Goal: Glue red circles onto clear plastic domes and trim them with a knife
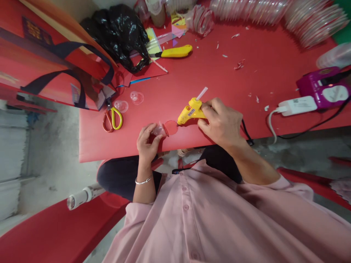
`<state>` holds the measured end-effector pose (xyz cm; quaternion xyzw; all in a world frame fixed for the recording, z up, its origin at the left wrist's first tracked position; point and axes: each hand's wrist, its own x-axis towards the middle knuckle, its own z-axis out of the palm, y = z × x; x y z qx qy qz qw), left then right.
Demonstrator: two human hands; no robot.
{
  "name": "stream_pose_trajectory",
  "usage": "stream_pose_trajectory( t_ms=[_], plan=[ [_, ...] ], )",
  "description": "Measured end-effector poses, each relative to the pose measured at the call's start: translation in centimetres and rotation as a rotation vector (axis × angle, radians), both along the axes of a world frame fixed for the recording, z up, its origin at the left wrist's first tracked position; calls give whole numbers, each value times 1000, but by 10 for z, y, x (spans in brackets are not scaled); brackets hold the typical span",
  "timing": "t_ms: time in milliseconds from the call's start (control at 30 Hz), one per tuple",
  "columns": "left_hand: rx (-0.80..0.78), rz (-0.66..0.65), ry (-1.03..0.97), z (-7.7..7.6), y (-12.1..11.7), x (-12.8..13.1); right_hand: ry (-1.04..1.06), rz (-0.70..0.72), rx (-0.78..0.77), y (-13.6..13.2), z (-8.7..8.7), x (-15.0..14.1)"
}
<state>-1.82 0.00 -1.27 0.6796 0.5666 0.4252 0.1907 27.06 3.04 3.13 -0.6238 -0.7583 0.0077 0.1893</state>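
Note:
Near the table's front edge, my left hand (148, 142) is closed around a small clear plastic cup (159, 129) tipped on its side. A round reddish disc, perhaps a see-through lid (171, 127), shows at the cup's rim; whether it is joined to the cup I cannot tell. My right hand (222, 122) grips a yellow hot glue gun (190, 111) with a clear glue stick poking out of its back. The gun's nozzle points down and left, close to the disc's right edge. Two clear plastic lids (136, 97) lie beyond my left hand.
Scissors (112, 118) lie at the table's left, beside a large red bag (90, 73). Further back are a black plastic bag (120, 33), a yellow cutter knife (177, 51) and rows of stacked clear cups (249, 11). A purple power box (323, 87) with cables sits at right.

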Motion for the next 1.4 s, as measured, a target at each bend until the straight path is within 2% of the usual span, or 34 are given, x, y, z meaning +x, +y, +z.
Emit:
stream_pose_trajectory(
  t_ms=[1100,1400],
  plan=[
    [20,-22,-29,1,0,1,-18,53,58,-10,-2,2],
    [22,-23,-24,0,0,1,5,21,71,-3,-9,1]
  ],
)
